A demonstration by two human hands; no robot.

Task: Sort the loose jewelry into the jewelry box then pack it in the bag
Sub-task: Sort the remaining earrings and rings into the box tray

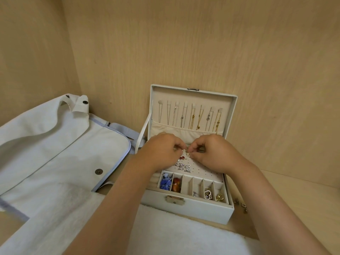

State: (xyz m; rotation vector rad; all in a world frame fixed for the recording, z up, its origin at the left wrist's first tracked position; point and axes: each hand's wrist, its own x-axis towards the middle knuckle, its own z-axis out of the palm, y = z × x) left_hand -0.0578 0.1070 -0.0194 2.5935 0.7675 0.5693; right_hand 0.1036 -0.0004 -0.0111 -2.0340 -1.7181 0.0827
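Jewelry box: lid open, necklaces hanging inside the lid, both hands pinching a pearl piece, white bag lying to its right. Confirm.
Wrong on one point: the head view shows the white bag lying to the left of the jewelry box, not its right. The lid, necklaces, left hand, right hand and pearl piece are as stated.

You face wood back wall (184, 43); wood side wall (33, 43) at your left; white fuzzy mat (174, 232) lies on wood shelf (312, 196) below.
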